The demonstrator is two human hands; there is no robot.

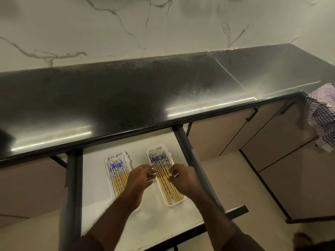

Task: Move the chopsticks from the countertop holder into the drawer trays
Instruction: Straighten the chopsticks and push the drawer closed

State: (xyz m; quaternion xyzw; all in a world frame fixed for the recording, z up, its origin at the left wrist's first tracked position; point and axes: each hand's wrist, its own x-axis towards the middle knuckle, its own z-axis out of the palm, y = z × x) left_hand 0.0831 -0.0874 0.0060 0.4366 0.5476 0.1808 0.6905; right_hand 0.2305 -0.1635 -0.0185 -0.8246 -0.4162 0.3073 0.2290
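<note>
Chopsticks (pixel 164 178) lay bundled in the right tray (pixel 174 202), more in the left tray (pixel 108 180), both trays inside the drawer (pixel 94 182) at six o'clock. Left hand (pixel 140 176) and right hand (pixel 183 175) flanked the right bundle, fingers curled; grip unclear. Light, stiff, smooth sticks probably roll; pinch mid-shaft.

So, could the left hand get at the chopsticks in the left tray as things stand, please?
Probably yes: the left hand hovers beside the left tray, and its chopsticks lie uncovered in the open drawer.
</note>
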